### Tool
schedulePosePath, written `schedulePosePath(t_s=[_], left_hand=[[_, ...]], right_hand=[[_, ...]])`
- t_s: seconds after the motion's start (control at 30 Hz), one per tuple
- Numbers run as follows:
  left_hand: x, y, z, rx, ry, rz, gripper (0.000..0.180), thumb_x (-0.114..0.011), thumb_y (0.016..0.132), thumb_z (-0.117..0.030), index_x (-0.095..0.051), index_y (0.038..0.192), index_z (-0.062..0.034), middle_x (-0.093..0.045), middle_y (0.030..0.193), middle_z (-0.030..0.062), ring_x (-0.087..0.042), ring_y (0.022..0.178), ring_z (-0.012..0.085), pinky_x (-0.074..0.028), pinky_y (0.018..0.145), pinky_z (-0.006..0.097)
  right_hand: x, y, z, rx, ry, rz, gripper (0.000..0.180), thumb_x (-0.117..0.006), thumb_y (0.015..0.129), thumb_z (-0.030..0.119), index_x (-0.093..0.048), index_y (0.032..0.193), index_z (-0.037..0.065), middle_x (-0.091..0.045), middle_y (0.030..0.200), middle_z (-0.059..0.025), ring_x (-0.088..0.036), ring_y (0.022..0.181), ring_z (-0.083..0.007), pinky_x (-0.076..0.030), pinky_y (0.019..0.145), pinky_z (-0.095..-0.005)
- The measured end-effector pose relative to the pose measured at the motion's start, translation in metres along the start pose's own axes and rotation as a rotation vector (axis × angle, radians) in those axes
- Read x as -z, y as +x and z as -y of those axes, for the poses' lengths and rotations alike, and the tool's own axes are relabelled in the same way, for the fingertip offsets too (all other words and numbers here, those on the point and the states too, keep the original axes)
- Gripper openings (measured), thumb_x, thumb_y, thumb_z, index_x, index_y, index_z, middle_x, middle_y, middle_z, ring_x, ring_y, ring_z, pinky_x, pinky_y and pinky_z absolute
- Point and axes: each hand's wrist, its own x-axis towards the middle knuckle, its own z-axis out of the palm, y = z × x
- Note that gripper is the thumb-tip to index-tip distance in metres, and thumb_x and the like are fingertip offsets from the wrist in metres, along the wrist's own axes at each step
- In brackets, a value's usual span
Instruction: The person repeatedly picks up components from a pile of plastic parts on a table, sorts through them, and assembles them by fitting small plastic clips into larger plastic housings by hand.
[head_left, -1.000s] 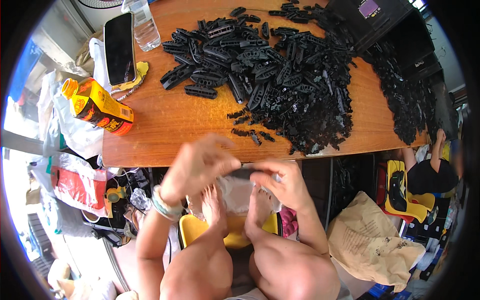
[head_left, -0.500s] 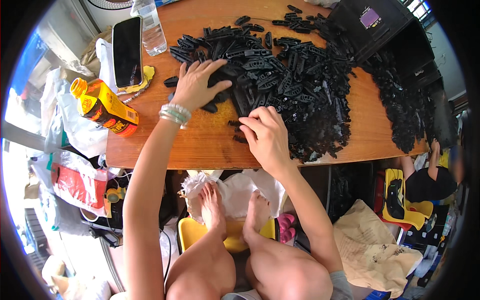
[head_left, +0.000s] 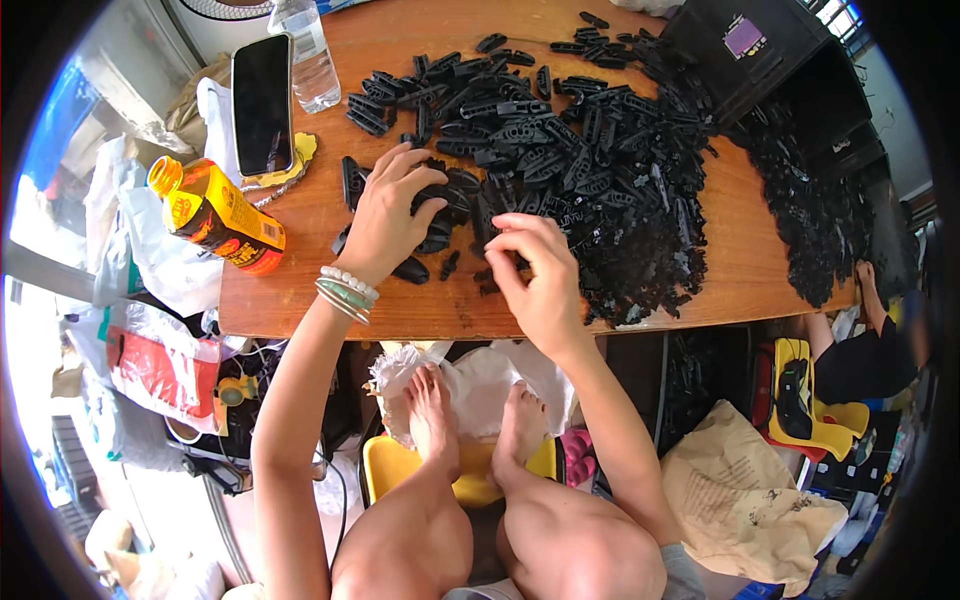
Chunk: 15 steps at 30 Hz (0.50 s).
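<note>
My left hand, with beaded bracelets on its wrist, arches over a small group of black plastic parts at the near left of the pile. Its fingers are bent and apart, touching the parts from above; the undersides of the fingertips are hidden. To its right, my right hand hovers low at the pile's near edge. A gap shows between its thumb and curved forefinger, with nothing visible in it. The main pile of elongated black plastic parts spreads beyond both hands, with smaller black bits on its right.
A phone leans beside a clear bottle; an orange-yellow bottle stands near the left edge of the wooden table. Black crates and another black heap lie right. Another person sits far right.
My left hand has drawn back toward me and its fingers have bent, with some black parts now gathered beneath it. My right thumb and forefinger have parted slightly.
</note>
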Motion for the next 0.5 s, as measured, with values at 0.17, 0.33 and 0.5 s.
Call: schedulePosePath(t_s=[0.17, 0.33, 0.5], left_hand=[[0.012, 0.003, -0.025, 0.044, -0.05, 0.009, 0.022, -0.068, 0.078, -0.003, -0.061, 0.099, -0.0017, -0.058, 0.112, 0.0119, -0.056, 0.102, 0.0293, -0.046, 0.089, 0.035], [0.02, -0.022, -0.06, 0.359, -0.499, -0.083, 0.026, -0.067, 0.075, 0.008, -0.059, 0.098, 0.0008, -0.059, 0.102, 0.0058, -0.059, 0.09, 0.0138, -0.049, 0.076, 0.024], [0.03, -0.048, -0.091, 0.505, -0.792, 0.045, 0.03, -0.065, 0.074, 0.013, -0.058, 0.101, 0.0028, -0.059, 0.1, 0.0045, -0.057, 0.093, 0.01, -0.049, 0.079, 0.021]], right_hand=[[0.017, -0.011, 0.011, -0.525, 0.704, -0.245, 0.006, -0.056, 0.09, 0.0, -0.057, 0.095, -0.003, -0.063, 0.085, -0.0078, -0.059, 0.069, -0.0091, -0.045, 0.06, -0.0193], [0.042, -0.021, 0.014, -0.775, 1.111, -0.177, 0.023, -0.059, 0.086, -0.002, -0.059, 0.109, -0.005, -0.063, 0.084, -0.0103, -0.057, 0.066, -0.0124, -0.046, 0.064, -0.0216], [0.051, -0.031, 0.042, -0.679, 1.007, -0.078, 0.02, -0.057, 0.089, 0.001, -0.062, 0.107, -0.007, -0.064, 0.088, -0.0109, -0.059, 0.072, -0.0136, -0.049, 0.062, -0.0241]])
